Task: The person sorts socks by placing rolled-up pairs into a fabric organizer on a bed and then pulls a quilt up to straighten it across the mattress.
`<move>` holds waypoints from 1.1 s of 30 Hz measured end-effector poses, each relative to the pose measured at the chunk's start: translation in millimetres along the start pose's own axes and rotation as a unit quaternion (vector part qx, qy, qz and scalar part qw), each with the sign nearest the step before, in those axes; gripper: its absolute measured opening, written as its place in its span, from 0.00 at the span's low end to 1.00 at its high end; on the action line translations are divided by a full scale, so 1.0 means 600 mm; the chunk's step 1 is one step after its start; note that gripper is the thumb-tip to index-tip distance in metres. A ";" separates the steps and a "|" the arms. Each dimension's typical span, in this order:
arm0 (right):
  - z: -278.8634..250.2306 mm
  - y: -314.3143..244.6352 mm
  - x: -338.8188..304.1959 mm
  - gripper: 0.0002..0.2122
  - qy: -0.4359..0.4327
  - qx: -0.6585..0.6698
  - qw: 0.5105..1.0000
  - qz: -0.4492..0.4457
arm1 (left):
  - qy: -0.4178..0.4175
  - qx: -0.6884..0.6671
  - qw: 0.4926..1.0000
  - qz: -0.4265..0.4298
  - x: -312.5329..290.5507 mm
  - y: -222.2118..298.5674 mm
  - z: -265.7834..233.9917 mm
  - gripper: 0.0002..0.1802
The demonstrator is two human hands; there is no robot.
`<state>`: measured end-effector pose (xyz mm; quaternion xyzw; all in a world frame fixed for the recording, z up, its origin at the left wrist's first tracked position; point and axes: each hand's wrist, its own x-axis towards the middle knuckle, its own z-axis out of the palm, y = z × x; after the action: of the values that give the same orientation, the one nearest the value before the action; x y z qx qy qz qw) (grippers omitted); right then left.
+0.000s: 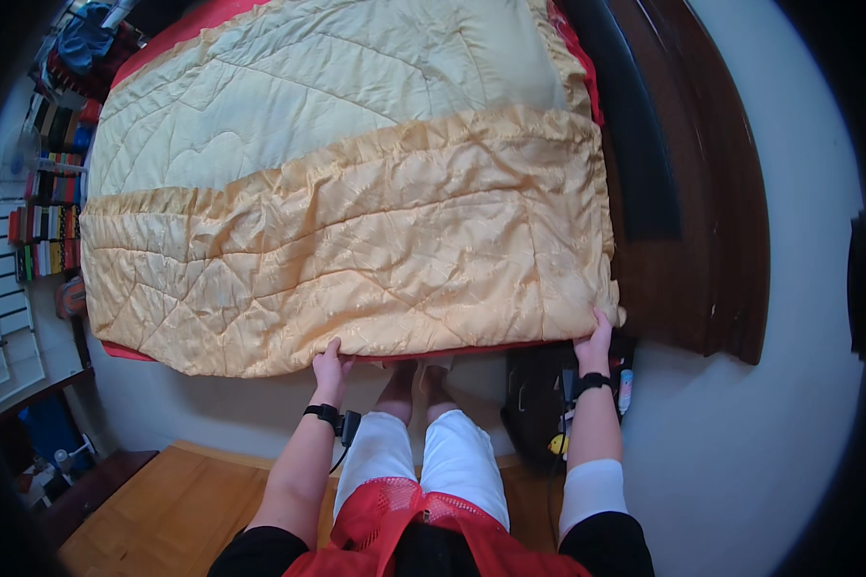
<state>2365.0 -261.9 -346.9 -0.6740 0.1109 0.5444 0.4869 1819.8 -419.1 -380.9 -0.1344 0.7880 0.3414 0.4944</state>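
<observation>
A quilted comforter [356,260] lies over the bed, its shiny gold side folded back in a wide band along the near edge. Beyond the ruffled border, the paler cream side [289,106] faces up. My left hand [329,363] grips the near folded edge around its middle, thumb on top and fingers hidden beneath. At the near right corner, my right hand [595,338] pinches the comforter the same way, its fingertips partly out of sight. Red sheet [125,352] peeks out under the comforter at the near left corner.
A dark wooden headboard [702,192] stands along the bed's right side. Shelves of books [53,221] are at the left. A dark bag [529,404] sits on the floor by my right arm. Behind my legs is a wooden surface [183,500].
</observation>
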 end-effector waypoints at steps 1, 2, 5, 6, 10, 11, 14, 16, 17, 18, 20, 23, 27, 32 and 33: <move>0.013 -0.002 -0.018 0.25 0.013 -0.007 1.000 -0.001 | 0.005 -0.075 0.996 -0.045 -0.015 0.014 0.005 0.16; 0.028 -0.007 -0.034 0.25 0.027 -0.015 1.000 -0.002 | 0.009 -0.148 0.985 -0.090 -0.026 0.031 0.012 0.16; 0.058 -0.040 -0.055 0.25 0.049 -0.046 0.997 -0.032 | 0.018 -0.105 0.989 -0.101 -0.014 0.055 0.005 0.15; 0.065 -0.048 -0.065 0.25 0.061 -0.059 0.996 -0.041 | 0.019 -0.035 0.996 -0.084 -0.014 0.061 0.003 0.16; 0.085 -0.064 -0.093 0.25 0.094 -0.073 0.990 -0.075 | -0.005 0.013 0.997 0.071 -0.022 0.102 -0.022 0.20; 0.092 -0.061 -0.093 0.23 0.102 -0.082 0.989 -0.073 | -0.029 0.041 0.994 0.097 0.014 0.081 -0.056 0.24; 0.048 -0.082 -0.103 0.23 0.088 -0.088 0.988 -0.090 | -0.047 0.046 0.994 0.091 -0.018 0.075 -0.048 0.25; 0.026 -0.076 -0.109 0.22 0.114 -0.076 0.986 -0.092 | -0.037 0.042 0.996 0.076 -0.034 0.069 -0.050 0.25; 0.017 -0.072 -0.113 0.21 0.115 -0.082 0.986 -0.089 | -0.025 0.038 0.997 0.062 -0.040 0.064 -0.053 0.25; 0.013 -0.064 -0.115 0.21 0.114 -0.090 0.986 -0.083 | -0.020 0.039 0.997 0.060 -0.041 0.053 -0.062 0.25; 0.028 -0.061 -0.116 0.20 0.127 -0.106 0.984 -0.072 | 0.004 0.031 0.997 0.069 -0.043 0.036 -0.074 0.26; -0.008 -0.098 -0.118 0.22 0.122 -0.105 0.985 -0.059 | 0.004 -0.006 1.000 0.024 -0.089 0.051 -0.028 0.27; -0.002 -0.075 -0.125 0.25 0.139 -0.141 0.980 -0.013 | 0.045 0.030 0.998 0.027 -0.099 0.061 -0.063 0.26; 0.095 -0.098 -0.129 0.25 0.066 -0.110 0.991 -0.034 | 0.025 -0.033 0.999 -0.018 -0.090 0.105 -0.030 0.18; 0.129 -0.105 -0.129 0.25 0.051 -0.107 0.992 -0.041 | 0.023 -0.031 0.999 -0.018 -0.082 0.110 -0.022 0.18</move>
<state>2329.9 -199.8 -242.7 -0.7532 0.0491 0.4971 0.4280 1798.0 -385.9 -307.9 -0.1718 0.7857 0.3535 0.4777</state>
